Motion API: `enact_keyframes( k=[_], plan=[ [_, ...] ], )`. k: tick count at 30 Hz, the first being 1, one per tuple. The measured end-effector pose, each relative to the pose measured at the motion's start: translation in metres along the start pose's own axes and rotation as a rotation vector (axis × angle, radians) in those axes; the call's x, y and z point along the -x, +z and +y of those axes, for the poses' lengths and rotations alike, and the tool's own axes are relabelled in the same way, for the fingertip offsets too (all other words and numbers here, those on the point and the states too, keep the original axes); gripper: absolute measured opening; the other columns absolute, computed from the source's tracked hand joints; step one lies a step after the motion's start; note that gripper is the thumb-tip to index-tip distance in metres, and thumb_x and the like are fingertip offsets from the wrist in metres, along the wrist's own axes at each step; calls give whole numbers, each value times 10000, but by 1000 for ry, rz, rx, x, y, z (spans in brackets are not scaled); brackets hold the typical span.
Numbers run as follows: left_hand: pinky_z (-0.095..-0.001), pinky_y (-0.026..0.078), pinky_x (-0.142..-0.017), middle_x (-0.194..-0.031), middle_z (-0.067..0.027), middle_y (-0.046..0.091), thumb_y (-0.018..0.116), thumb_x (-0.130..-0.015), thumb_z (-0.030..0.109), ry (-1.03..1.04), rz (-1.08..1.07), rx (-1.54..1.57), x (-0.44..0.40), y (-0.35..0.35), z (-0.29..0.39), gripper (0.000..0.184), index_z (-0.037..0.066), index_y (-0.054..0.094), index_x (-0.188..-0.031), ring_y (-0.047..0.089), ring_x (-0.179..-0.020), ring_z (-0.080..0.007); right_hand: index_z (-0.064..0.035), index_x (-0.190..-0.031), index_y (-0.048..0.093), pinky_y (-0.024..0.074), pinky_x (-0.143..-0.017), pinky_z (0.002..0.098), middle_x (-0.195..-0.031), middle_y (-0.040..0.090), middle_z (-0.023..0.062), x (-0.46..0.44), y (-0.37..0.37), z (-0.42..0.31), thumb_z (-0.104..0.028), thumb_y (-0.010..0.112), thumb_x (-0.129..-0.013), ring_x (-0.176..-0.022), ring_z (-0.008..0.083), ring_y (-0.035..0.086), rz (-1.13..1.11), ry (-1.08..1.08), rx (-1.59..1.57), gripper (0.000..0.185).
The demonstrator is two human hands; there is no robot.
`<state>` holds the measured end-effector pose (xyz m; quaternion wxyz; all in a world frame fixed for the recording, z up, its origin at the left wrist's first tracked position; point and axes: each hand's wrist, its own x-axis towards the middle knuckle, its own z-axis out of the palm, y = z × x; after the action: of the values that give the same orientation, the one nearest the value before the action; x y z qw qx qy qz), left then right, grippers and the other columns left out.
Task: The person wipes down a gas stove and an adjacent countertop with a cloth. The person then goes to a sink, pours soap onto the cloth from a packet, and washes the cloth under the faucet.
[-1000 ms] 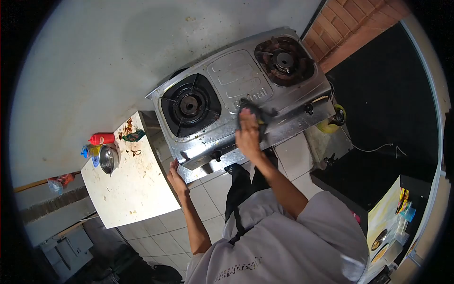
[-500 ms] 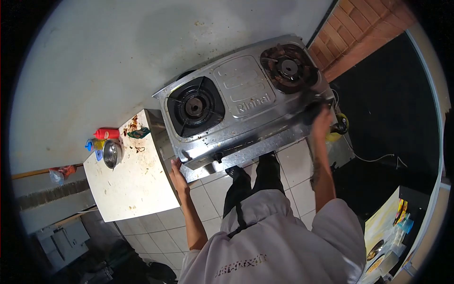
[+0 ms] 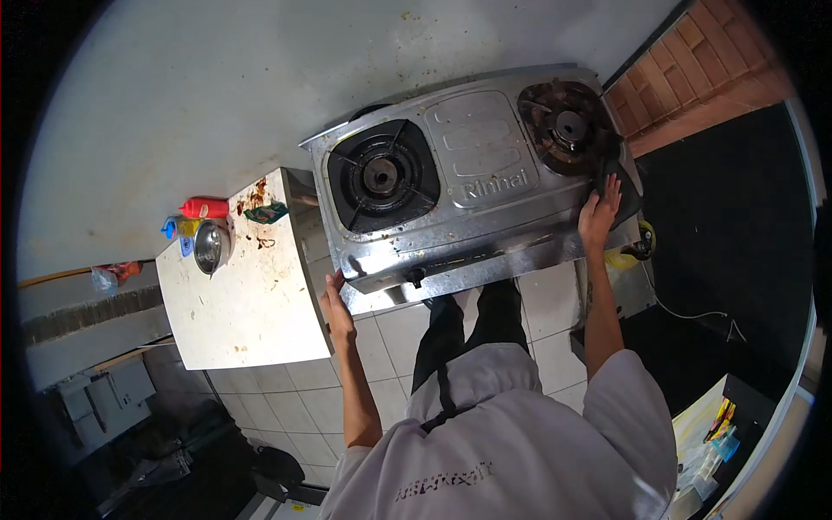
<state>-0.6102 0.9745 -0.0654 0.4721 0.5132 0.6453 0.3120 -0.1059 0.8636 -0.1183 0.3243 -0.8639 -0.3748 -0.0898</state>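
Observation:
A silver two-burner stove (image 3: 485, 217) stands against the wall, with a black burner (image 3: 381, 176) on its left and a rusty brown burner (image 3: 569, 127) on its right. My right hand (image 3: 600, 212) lies with fingers stretched out on a dark cloth (image 3: 622, 192), pressing it onto the stove's front right corner. At the stove's front left corner, my left hand (image 3: 336, 305) touches the edge with its fingers extended, close to the white table's side.
The white table (image 3: 251, 312) at left bears a metal bowl (image 3: 209, 246), a red bottle (image 3: 204, 208) and a green packet (image 3: 265, 213) beside brown stains. A white cable (image 3: 689, 314) lies at right, near a yellow-green object (image 3: 619, 260) below the stove.
My right hand has moved with the dark cloth from the stove's front middle to its right corner. My left hand stays by the left corner. The view has shifted somewhat.

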Motion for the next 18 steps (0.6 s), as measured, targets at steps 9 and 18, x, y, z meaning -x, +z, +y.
enact_keyframes(
  k=[9,18],
  plan=[
    [-365,335,-1023,-1156,-245,587,287,-983,435,-24,-23,79,-3,-7,-5,652,-138,533,-1172,530,-1131,-293,85,-1343,362,160,-1132,448,-1445,317,207,74,14,-108,-82,453,-808,-1376,330,235,-128,-68,-73,568],
    [-366,266,-1065,-1209,-228,569,264,-982,420,-8,-75,71,-2,-17,-5,632,-110,539,-1191,481,-1196,-294,127,-1315,368,157,-1132,439,-1432,326,231,167,51,-260,-52,522,-772,-1373,315,255,-334,-198,-226,592]
  ],
)
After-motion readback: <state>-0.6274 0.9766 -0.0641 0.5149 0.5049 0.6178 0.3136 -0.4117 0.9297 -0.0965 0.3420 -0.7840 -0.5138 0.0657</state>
